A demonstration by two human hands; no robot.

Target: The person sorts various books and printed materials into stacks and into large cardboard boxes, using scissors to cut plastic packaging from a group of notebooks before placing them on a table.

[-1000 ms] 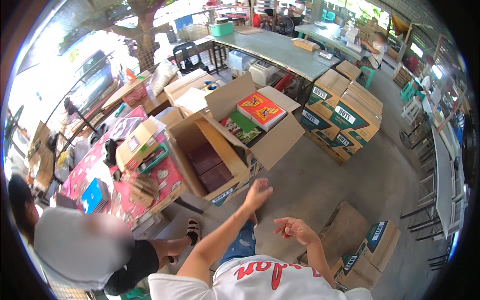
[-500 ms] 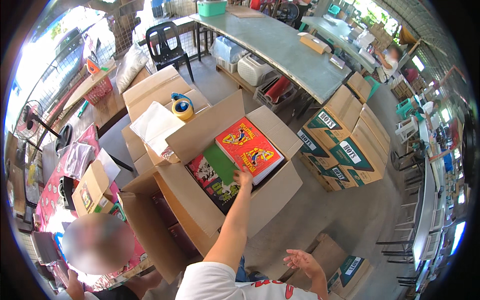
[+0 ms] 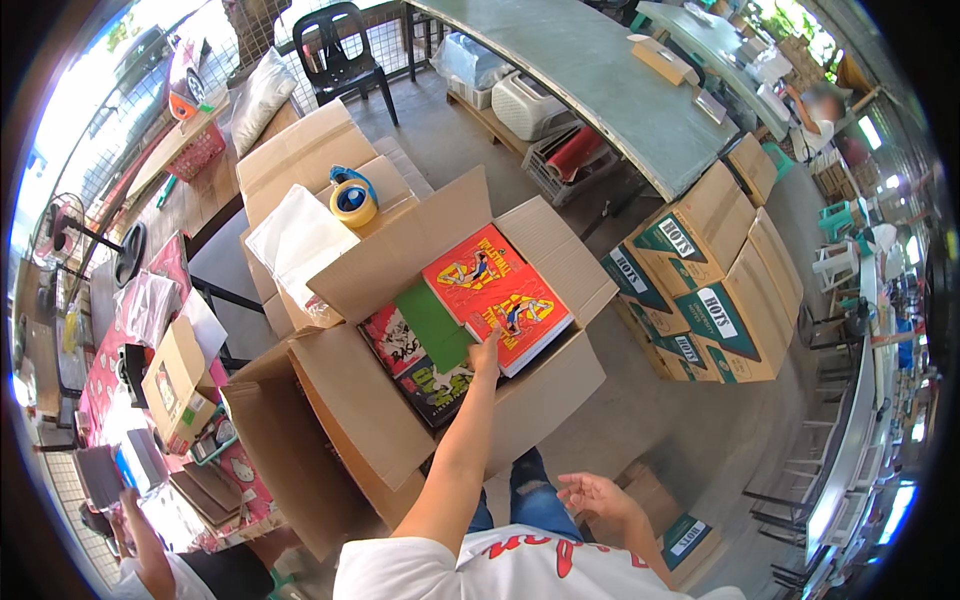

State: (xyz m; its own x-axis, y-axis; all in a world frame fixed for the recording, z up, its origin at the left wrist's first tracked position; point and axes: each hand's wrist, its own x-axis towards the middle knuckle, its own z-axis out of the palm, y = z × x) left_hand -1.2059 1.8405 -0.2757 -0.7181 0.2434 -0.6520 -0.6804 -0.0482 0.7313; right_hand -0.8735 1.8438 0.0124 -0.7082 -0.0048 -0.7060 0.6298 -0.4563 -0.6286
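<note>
A cardboard box (image 3: 395, 425) with its flaps spread holds stacked notebooks. On the right lies a thick stack of red notebooks (image 3: 497, 290) with cartoon volleyball figures. Beside it are a green cover (image 3: 432, 325) and dark notebooks (image 3: 437, 392) with graphic lettering. My left hand (image 3: 484, 353) reaches into the box, its fingers closed at the near left corner of the red stack; part of the fingers is hidden behind the hand. My right hand (image 3: 594, 496) hovers outside the box near my waist, fingers loosely apart, holding nothing.
Another opened carton (image 3: 265, 440) adjoins on the left. A tape dispenser (image 3: 353, 203) and white sheets (image 3: 300, 240) lie on cartons behind. Stacked cartons (image 3: 700, 290) stand right, a long table (image 3: 600, 90) beyond. A person (image 3: 165, 560) sits at lower left.
My left hand stays at the red stack's corner, its fingers drawn closer together. My right hand has risen slightly. The view has shifted, showing more of my legs.
</note>
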